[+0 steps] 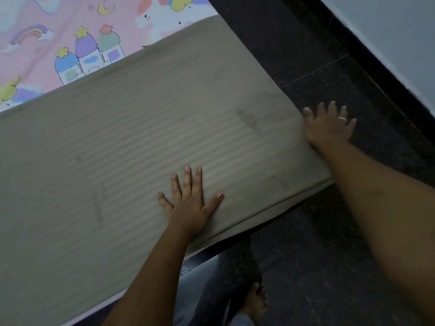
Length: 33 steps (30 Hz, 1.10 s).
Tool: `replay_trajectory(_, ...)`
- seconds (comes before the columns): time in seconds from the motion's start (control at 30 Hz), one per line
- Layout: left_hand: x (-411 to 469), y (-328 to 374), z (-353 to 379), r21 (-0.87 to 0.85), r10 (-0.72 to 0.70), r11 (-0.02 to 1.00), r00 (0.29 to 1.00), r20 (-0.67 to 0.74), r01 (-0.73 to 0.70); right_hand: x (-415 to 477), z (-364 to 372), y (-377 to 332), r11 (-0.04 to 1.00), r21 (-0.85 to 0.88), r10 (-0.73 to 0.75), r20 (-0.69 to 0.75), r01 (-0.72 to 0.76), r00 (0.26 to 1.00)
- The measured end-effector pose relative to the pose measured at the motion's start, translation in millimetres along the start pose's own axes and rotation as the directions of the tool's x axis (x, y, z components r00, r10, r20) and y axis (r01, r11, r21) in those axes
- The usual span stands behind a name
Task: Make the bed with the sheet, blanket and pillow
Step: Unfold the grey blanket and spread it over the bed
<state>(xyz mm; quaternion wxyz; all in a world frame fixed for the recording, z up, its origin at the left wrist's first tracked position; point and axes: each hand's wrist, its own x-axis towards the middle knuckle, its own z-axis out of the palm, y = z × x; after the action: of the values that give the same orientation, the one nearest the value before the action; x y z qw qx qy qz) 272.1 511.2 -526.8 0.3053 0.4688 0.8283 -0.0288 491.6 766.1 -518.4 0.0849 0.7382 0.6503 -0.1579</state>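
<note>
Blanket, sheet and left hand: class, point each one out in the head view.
blanket [113,156], head view, striped middle.
sheet [58,22], head view, pink printed part.
left hand [190,204], head view, back of the hand.

No writing, label, brand or number can be read anywhere.

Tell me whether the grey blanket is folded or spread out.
Spread out. The grey blanket lies flat and wide over the pink sheet, and the left hand rests flat on it.
</note>
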Motion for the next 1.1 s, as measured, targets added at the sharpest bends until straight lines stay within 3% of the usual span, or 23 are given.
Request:
replay_trajectory(0.07, 0.1, 0.6, 0.2, 0.002, -0.003, 1.000, 1.000, -0.007, 0.003, -21.0, 7.4, -10.4, 0.979, -0.052, -0.204, -0.154, 0.198, 0.967)
replay_trajectory(0.13, 0.6, 0.8, -0.3, 0.003, -0.010, 1.000, 1.000, -0.003, 0.010, -65.9, 29.9, -42.4, 0.864, -0.088, -0.503, -0.205, 0.496, 0.839)
replay_trajectory(0.2, 0.1, 0.8, -0.2, 0.003, -0.009, 1.000, 1.000, 0.005, 0.009, -118.4, 61.7, -71.7, 0.728, -0.095, -0.686, -0.110, 0.679, 0.719)
replay_trajectory(0.27, 0.2, 0.9, -1.2, 0.015, -0.006, 1.000, 1.000, 0.010, 0.006, -150.8, 80.4, -83.7, 0.665, -0.098, -0.745, -0.016, 0.740, 0.667)
replay_trajectory(0.37, -0.7, 0.6, -1.8, 0.002, -0.003, 1.000, 1.000, 0.013, 0.003, -132.2, 78.0, -64.5, 0.687, -0.093, -0.723, 0.010, 0.721, 0.691)
replay_trajectory(0.47, -1.3, 0.2, -2.1, -0.009, 0.000, 1.000, 1.000, -0.003, 0.000, -93.1, 56.3, -17.3, 0.771, -0.178, -0.627, -0.048, 0.611, 0.778)
replay_trajectory(0.6, -5.5, 4.1, -1.6, -0.012, 0.007, 1.000, 1.000, -0.014, -0.007, -58.7, 26.5, 38.4, 0.944, -0.180, -0.289, -0.051, 0.276, 0.956)
replay_trajectory(0.67, -6.5, 3.5, -1.8, -0.024, 0.013, 1.000, 1.000, -0.020, -0.013, -55.5, 18.8, 36.3, 0.978, -0.163, -0.143, -0.092, 0.127, 0.985)
replay_trajectory(0.7, -5.8, 3.6, -2.7, -0.026, 0.017, 1.000, 1.000, -0.008, -0.017, -58.7, 20.1, 25.5, 0.980, -0.157, -0.147, -0.146, 0.124, 0.978)
replay_trajectory(0.77, -5.3, 6.5, -6.3, -0.032, 0.030, 0.999, 0.999, 0.044, -0.029, -75.8, 31.0, -12.2, 0.938, -0.180, -0.334, -0.229, 0.297, 0.915)
replay_trajectory(0.87, -2.6, 2.2, -14.9, -0.080, 0.085, 0.994, 0.981, 0.173, -0.072, -125.8, 64.3, -90.1, 0.661, -0.238, -0.746, -0.107, 0.712, 0.657)
replay_trajectory(0.93, -2.5, -6.1, -28.7, -0.252, 0.196, 0.959, 0.949, 0.245, -0.133, -153.2, 79.1, -117.2, 0.523, -0.202, -0.841, 0.033, 0.828, 0.540)
replay_trajectory(1.0, -6.1, -26.0, -48.7, -0.655, 0.270, 0.750, 0.945, 0.183, -0.088, -146.8, 82.9, -116.8, 0.536, -0.174, -0.821, 0.120, 0.826, 0.558)
replay_trajectory(1.03, -9.6, -41.0, -59.6, -0.771, 0.229, 0.634, 0.967, 0.114, -0.059, -133.3, 80.3, -109.2, 0.588, -0.201, -0.783, 0.104, 0.784, 0.614)
replay_trajectory(1.07, -11.7, -57.5, -69.3, -0.817, 0.141, 0.573, 0.990, 0.019, -0.066, -117.8, 75.8, -97.8, 0.655, -0.245, -0.724, 0.066, 0.715, 0.686)
replay_trajectory(1.1, -11.4, -79.3, -77.9, -0.792, 0.023, 0.604, 0.995, -0.094, -0.088, -101.3, 69.8, -87.3, 0.730, -0.293, -0.645, 0.004, 0.617, 0.764)
